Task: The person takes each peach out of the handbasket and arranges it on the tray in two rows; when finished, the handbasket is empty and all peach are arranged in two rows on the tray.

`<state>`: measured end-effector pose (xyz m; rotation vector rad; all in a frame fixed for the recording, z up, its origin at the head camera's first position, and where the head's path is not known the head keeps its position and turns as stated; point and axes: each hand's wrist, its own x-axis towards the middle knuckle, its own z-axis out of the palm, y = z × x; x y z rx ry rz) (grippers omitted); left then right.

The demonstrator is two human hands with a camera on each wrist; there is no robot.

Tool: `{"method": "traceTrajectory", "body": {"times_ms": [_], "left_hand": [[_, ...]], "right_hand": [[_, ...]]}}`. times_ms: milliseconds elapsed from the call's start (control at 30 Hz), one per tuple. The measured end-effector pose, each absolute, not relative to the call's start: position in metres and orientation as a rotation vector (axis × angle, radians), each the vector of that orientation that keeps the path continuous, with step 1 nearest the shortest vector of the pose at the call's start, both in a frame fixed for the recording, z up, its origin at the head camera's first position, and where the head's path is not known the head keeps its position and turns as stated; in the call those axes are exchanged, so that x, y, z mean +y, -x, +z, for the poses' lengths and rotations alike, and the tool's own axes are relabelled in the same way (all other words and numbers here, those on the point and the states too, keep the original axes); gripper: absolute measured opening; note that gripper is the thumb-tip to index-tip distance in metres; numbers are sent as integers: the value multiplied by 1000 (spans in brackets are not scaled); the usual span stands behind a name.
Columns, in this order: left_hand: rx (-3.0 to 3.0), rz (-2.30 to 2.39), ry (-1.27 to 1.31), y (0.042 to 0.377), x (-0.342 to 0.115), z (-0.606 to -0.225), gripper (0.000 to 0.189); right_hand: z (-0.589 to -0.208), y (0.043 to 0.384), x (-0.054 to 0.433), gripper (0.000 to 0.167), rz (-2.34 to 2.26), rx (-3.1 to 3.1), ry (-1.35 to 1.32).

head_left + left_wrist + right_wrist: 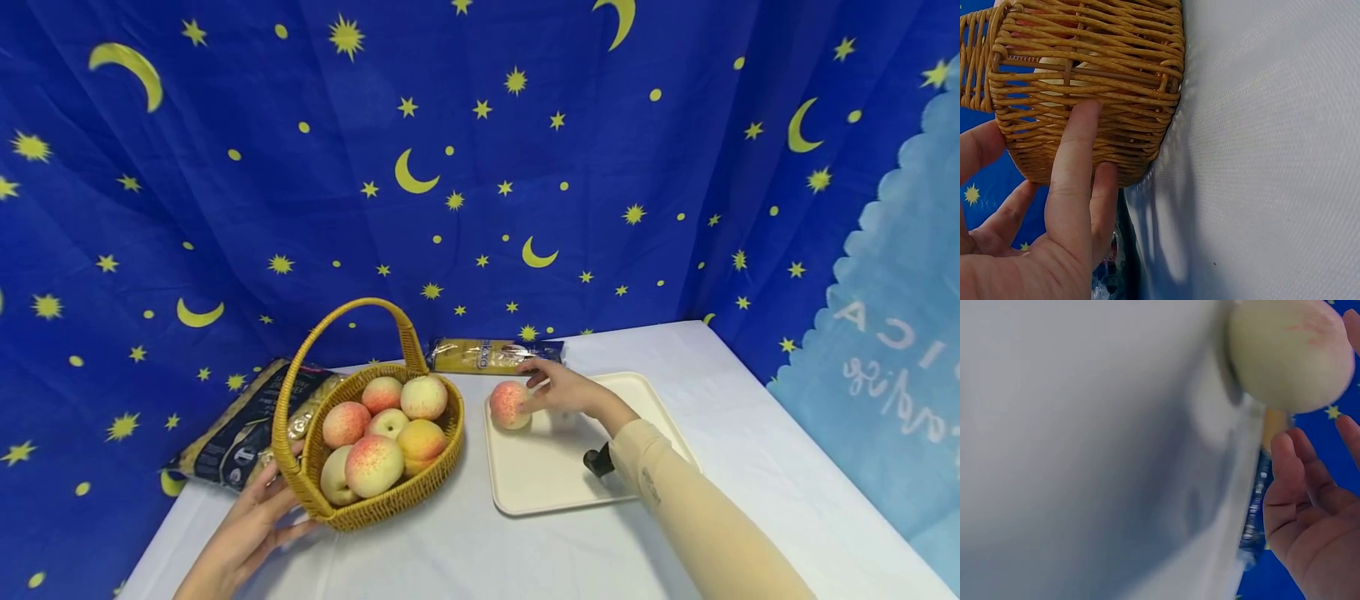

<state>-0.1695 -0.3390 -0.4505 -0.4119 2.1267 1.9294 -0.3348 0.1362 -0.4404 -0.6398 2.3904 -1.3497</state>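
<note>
A yellow-brown wicker basket [375, 515] with an arched handle holds several peaches [375, 467]. My left hand [243, 533] is at its near left side; the left wrist view shows extended fingertips resting on the woven wall [1122, 131]. One pink and cream peach [509, 406] sits on the left part of a cream tray [540, 492]. My right hand [566, 390] reaches over the tray with its fingers beside that peach. In the right wrist view the fingers [1288, 465] are spread and slightly bent, with a gap between them and the pale peach [1291, 356].
A dark and gold plastic package [225, 437] lies behind the basket on the left. A long yellow and blue packet [476, 356] lies along the back of the white table [420, 558]. A blue star-patterned cloth [480, 217] hangs behind, and a light blue one [900, 333] hangs at right.
</note>
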Motion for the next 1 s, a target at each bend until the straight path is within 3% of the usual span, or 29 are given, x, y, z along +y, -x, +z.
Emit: {"method": "traceTrajectory", "body": {"times_ms": [400, 1000], "left_hand": [[2121, 1930, 407, 169, -339, -450, 75], [2098, 1940, 412, 170, -341, -451, 71]], "right_hand": [[-400, 340, 123, 74, -1377, 2386, 745], [-360, 315, 47, 67, -1305, 2174, 984]]}}
